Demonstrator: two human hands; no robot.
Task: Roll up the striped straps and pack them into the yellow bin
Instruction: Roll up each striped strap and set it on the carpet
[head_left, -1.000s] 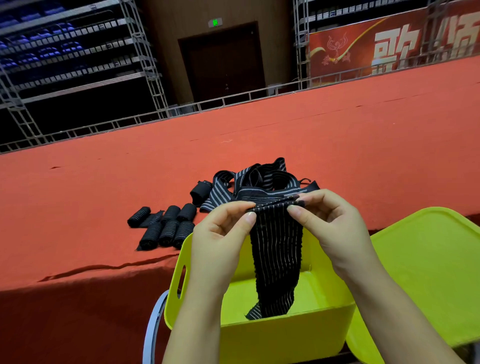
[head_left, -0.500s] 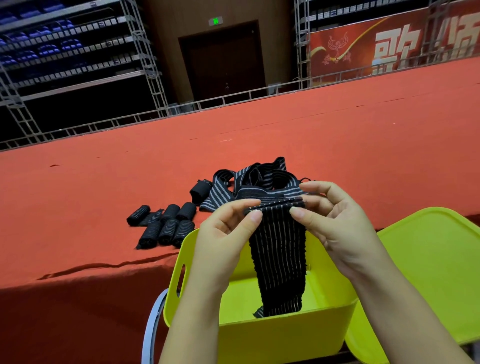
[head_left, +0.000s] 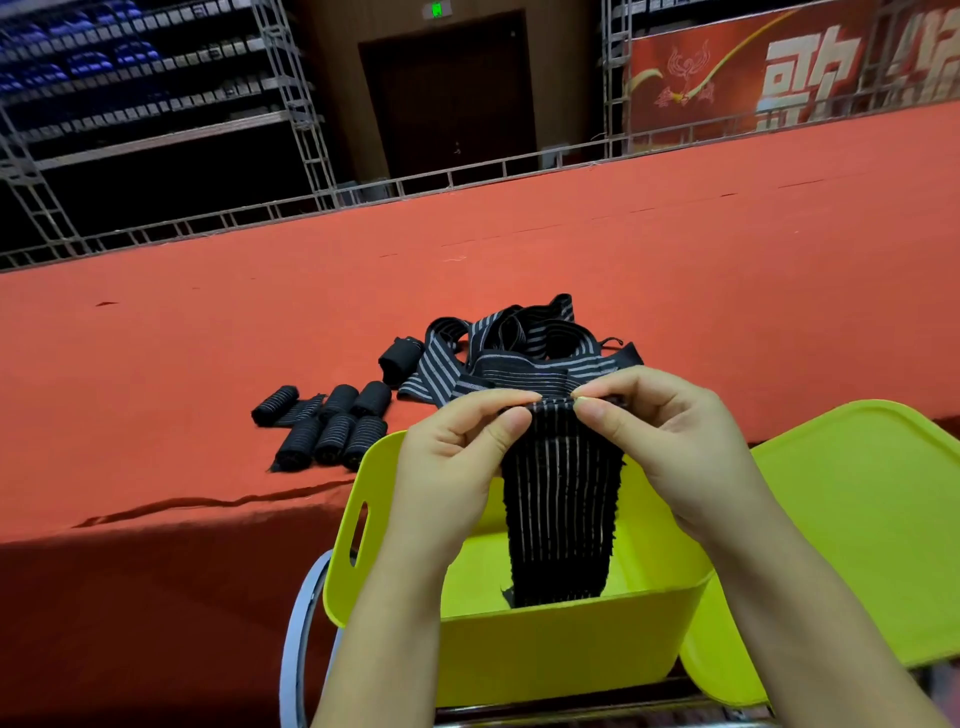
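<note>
1. Strap (head_left: 563, 499) top edge pinched by both hands, left hand (head_left: 457, 467) and right hand (head_left: 670, 441), tail hanging into yellow bin (head_left: 545, 639); likely starting the roll.
2. Finished rolls (head_left: 332, 426) parked on red bench (head_left: 208, 338); loose straps (head_left: 519, 343) heaped beside.
3. Yellow lid (head_left: 857, 519) at right.
4. Metal racking (head_left: 156, 104), dark door (head_left: 447, 88) behind.

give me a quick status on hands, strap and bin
Left hand and right hand pinching strap top edge. Strap hangs into yellow bin, not rolled. Nothing in the way.
</note>
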